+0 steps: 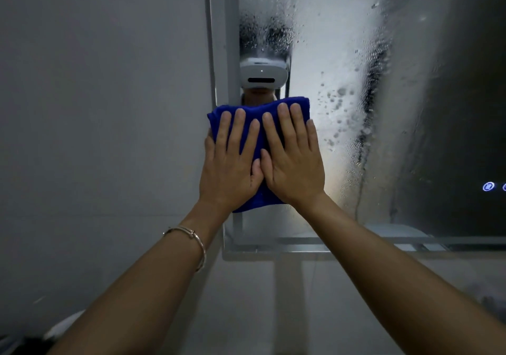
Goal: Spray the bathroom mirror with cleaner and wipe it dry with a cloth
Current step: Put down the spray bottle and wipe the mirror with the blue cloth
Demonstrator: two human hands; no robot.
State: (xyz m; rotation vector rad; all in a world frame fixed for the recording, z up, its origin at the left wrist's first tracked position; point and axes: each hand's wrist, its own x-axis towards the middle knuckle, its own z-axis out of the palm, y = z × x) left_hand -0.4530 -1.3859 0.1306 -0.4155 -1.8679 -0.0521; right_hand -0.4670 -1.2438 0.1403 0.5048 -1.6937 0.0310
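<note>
Head view: a folded deep-blue microfibre cloth (253, 200) lies flat against the wall-mounted rectangular bathroom mirror (410, 108), at the mirror's left edge and nearer its lower corner than its upper one; the cloth's left side overlaps the pale metal frame strip (220, 39) that runs down that edge. The left hand (228, 160) and the right hand (294, 160) press on the cloth side by side, palms down; the fingers (239, 127) of each hand are straight and a little spread, fingertips close to the cloth's upper edge; the two thumbs meet in the middle over the cloth, and neither hand curls round it. A thin silver-coloured bangle (201, 248) sits on the left wrist.

The glass to the right of the hands is wet; a broad white band of foamy cleaner (328, 53) runs from the upper edge down toward the lower edge, with droplets and dark runs beside it. Above the cloth the mirror reflects a white head-worn camera unit (263, 76). Near the mirror's right edge two small blue-lit round icons (488, 186) glow in the glass; the second is cut off by the picture's edge. A plain grey wall (95, 108) lies to the left of the mirror.
</note>
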